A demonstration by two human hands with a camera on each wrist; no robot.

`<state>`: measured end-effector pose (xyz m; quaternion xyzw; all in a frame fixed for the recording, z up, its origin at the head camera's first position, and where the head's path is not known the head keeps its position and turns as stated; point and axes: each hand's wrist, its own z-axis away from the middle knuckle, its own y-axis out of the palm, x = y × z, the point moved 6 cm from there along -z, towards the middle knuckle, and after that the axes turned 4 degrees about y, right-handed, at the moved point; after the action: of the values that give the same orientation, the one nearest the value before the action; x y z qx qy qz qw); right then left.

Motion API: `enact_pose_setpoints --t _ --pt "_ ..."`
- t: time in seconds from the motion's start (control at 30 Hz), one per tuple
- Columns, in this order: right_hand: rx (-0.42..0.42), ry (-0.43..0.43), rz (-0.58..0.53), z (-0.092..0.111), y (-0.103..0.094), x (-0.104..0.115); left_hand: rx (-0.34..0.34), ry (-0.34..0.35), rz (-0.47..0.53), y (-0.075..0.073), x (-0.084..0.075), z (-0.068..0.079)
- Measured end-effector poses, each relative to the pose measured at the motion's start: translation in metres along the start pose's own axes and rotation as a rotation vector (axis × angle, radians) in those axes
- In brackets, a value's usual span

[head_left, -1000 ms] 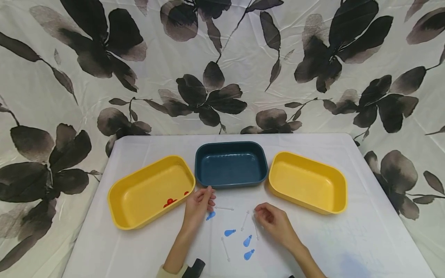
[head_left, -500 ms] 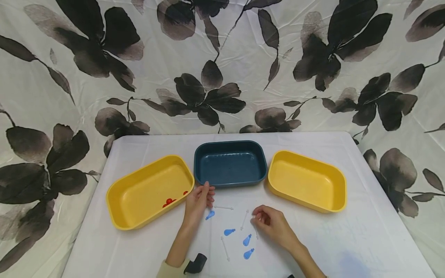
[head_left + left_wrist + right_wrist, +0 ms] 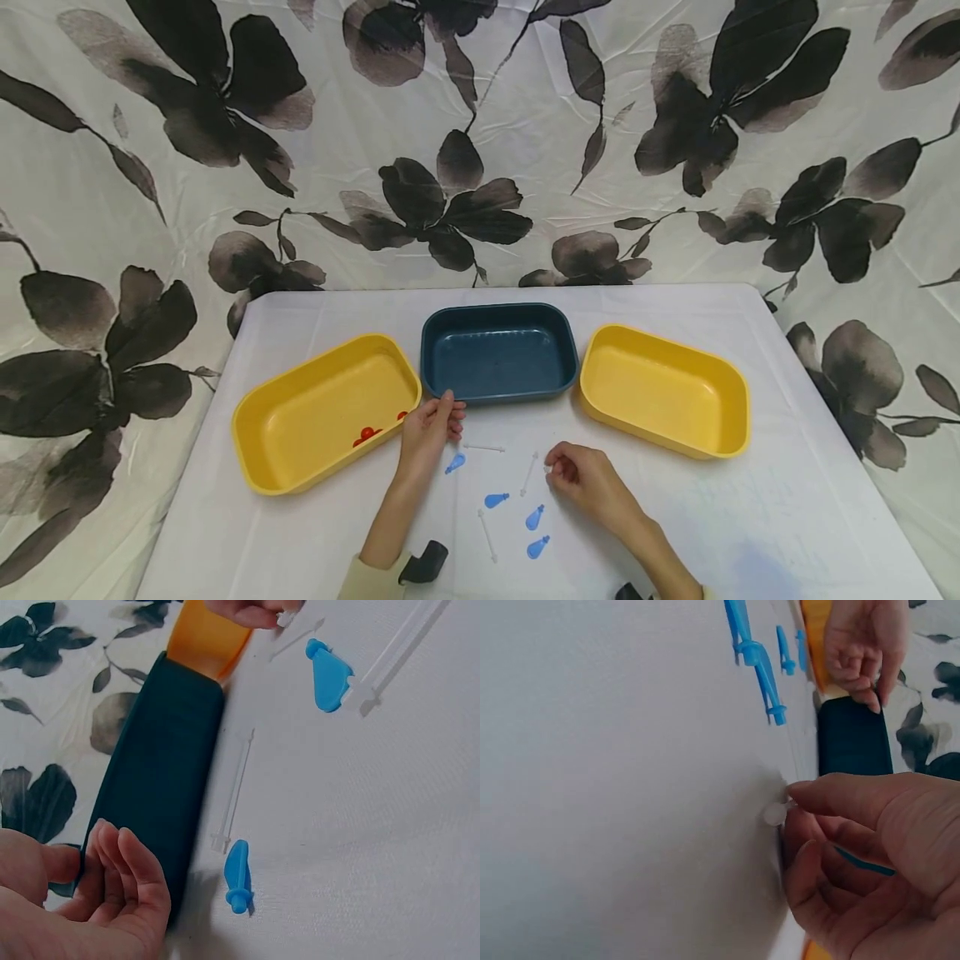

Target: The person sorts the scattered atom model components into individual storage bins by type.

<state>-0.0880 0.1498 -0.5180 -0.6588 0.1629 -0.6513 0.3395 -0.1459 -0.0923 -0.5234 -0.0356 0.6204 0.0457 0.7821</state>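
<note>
And we look down and forward from the head, far enough back to take in the table (image 3: 780,492) and the patterned cloth (image 3: 570,167) behind it. Over to the left wrist: close behind the left hand (image 3: 426,433), turned sideways, facing across to the right hand (image 3: 588,479) at the top edge. Right wrist now, closest of all, sideways too, facing back! All three views give us both hands, the blue pieces (image 3: 534,517) and the dark tray (image 3: 498,358).
</note>
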Motion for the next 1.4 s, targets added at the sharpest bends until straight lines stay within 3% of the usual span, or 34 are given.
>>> enact_pose_setpoints --t 0.27,0.7,1.13,1.4 --pt "0.027 -0.037 0.037 -0.005 -0.003 0.007 -0.001 -0.005 -0.004 0.000 -0.002 -0.001" --pt "0.008 -0.096 -0.122 -0.017 -0.018 0.012 -0.002 -0.004 0.010 0.001 -0.003 -0.001" --pt "-0.024 -0.012 -0.345 -0.038 -0.042 0.021 -0.020 -0.007 0.022 -0.001 -0.003 -0.001" --pt "-0.037 0.034 -0.415 -0.056 -0.057 0.024 -0.018 -0.017 0.011 0.000 -0.002 -0.001"
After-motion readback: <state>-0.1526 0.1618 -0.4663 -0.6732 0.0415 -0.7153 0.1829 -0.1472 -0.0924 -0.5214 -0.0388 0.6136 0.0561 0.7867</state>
